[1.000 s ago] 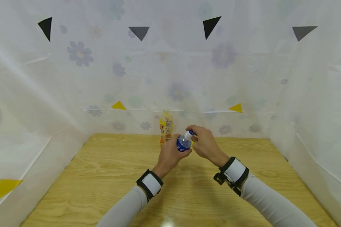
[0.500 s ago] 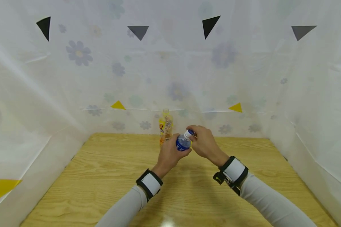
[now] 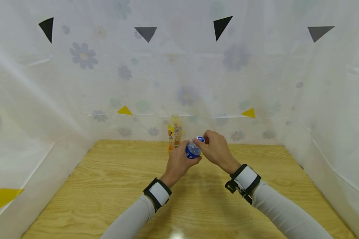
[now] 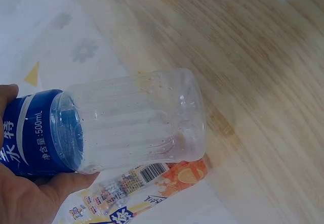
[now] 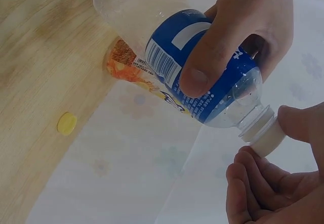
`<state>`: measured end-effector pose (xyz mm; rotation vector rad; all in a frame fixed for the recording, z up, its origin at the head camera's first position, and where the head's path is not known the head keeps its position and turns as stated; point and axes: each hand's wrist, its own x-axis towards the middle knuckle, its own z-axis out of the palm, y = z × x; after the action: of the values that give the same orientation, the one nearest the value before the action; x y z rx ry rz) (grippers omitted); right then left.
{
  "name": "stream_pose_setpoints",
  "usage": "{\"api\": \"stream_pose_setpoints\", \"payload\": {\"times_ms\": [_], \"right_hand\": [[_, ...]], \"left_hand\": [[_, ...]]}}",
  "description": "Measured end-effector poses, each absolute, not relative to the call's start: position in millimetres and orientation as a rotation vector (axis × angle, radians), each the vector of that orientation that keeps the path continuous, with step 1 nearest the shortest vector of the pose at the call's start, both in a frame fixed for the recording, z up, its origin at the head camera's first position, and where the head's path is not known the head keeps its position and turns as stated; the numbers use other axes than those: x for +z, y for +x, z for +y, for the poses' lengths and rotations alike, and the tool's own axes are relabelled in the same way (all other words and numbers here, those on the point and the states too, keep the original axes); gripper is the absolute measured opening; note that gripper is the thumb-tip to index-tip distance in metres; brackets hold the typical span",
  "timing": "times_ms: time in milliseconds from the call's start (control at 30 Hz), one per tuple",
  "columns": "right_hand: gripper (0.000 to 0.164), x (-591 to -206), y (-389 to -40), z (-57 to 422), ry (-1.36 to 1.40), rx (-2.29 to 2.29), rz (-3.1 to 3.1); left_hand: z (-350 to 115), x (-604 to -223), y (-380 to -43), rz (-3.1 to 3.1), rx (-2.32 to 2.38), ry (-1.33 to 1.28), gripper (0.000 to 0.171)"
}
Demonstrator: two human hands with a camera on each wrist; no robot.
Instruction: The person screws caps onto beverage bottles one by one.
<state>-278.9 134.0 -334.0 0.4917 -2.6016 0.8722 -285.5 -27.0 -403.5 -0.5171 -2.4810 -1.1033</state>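
My left hand grips a clear plastic bottle around its blue label, holding it tilted above the table. Only a few droplets show inside the bottle's clear lower part. At the neck, thumb and fingers of my right hand pinch the white cap, whose blue top faces up in the head view. Close behind the left hand stands a second, uncapped clear bottle with an orange and yellow label, partly hidden by that hand.
A yellow cap lies on the wooden table near its far edge, seen in the right wrist view. White flower-patterned sheeting with black, grey and yellow triangles rises behind the table and along both sides.
My right hand's thumb and fingers have shifted around the cap; the thumb now crosses its near side and the blue top shows more. The left hand and the bottle have barely moved.
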Motion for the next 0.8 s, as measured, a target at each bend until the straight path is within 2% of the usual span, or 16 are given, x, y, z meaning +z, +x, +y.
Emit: {"api": "stream_pose_setpoints", "payload": {"times_ms": [300, 567, 800], "right_hand": [[0.034, -334, -280, 134, 0.472, 0.866, -2.617], [0.066, -325, -274, 133, 0.452, 0.886, -2.725], [0.050, -320, -272, 131, 0.628, 0.839, -2.691]], "left_hand": [[-27, -402, -285, -2.497, -1.115, -0.507, 0.065], [-27, -403, -285, -2.506, -1.104, -0.503, 0.064], [-28, -403, -286, -2.495, -1.087, -0.498, 0.066]]}}
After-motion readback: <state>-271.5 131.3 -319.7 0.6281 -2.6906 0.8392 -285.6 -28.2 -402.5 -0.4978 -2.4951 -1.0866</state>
